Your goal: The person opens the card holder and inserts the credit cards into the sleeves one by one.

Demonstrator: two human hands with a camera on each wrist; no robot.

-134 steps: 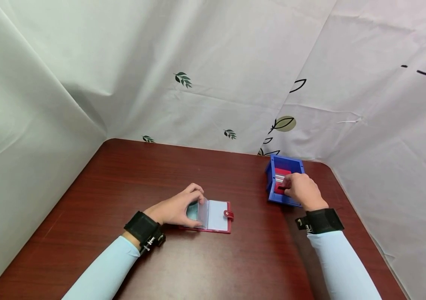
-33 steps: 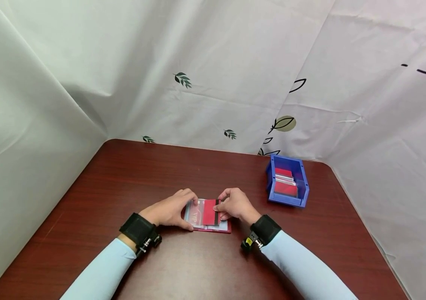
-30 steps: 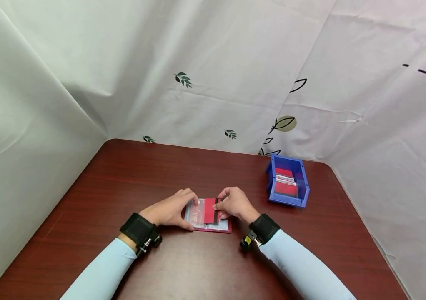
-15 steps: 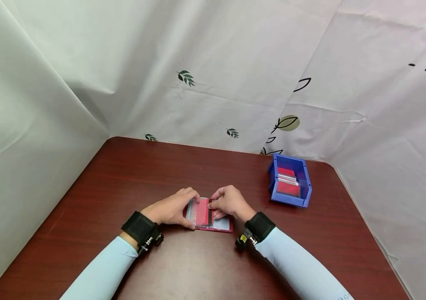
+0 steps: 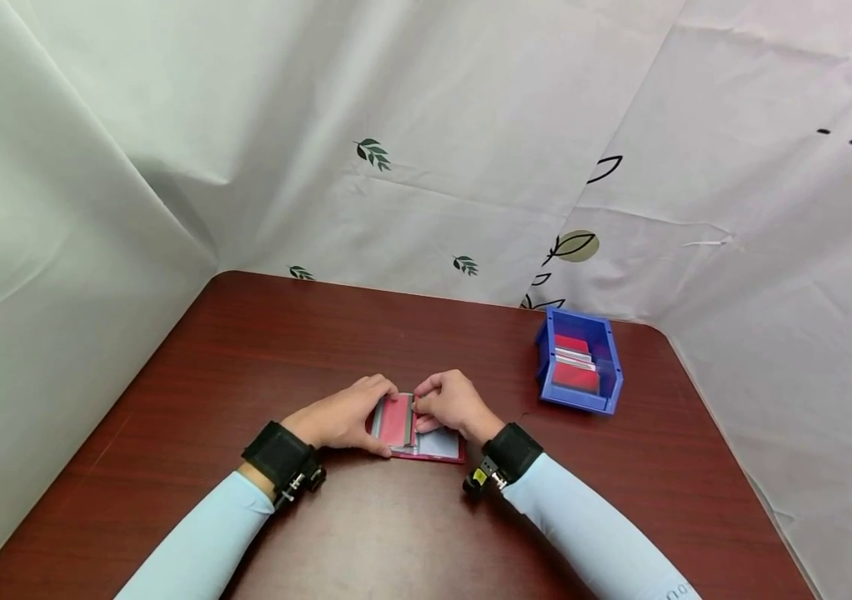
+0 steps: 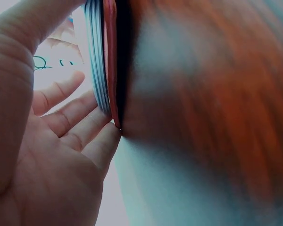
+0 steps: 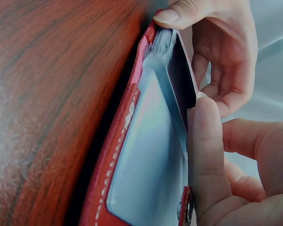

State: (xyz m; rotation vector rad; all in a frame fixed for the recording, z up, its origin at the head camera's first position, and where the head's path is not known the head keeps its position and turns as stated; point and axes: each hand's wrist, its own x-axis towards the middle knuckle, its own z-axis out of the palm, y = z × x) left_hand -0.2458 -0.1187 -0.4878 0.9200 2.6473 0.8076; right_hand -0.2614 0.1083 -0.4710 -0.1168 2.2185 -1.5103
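Note:
A small red card holder [image 5: 441, 443] lies spread on the table, its clear sleeves turned to the left. A red card [image 5: 394, 421] with a dark stripe sits within the top sleeve and looks pale through the plastic. My left hand [image 5: 343, 417] holds the holder's left part, thumb on the near edge and fingers at the far edge. In the left wrist view the stacked sleeves stand beside the red cover [image 6: 111, 56]. My right hand [image 5: 452, 408] pinches at the card's right edge by the sleeve opening. In the right wrist view, the right fingertips [image 7: 206, 117] touch that edge.
A blue bin [image 5: 576, 402] stands at the back right of the brown table [image 5: 306, 333], with several red and white cards [image 5: 574, 377] inside. White patterned cloth [image 5: 426, 125] hangs behind and at both sides. Both wrists wear black straps.
My right hand took a red card from the blue bin to the holder. The card has slid left into the sleeve, the right hand following. My left hand stays about where it was.

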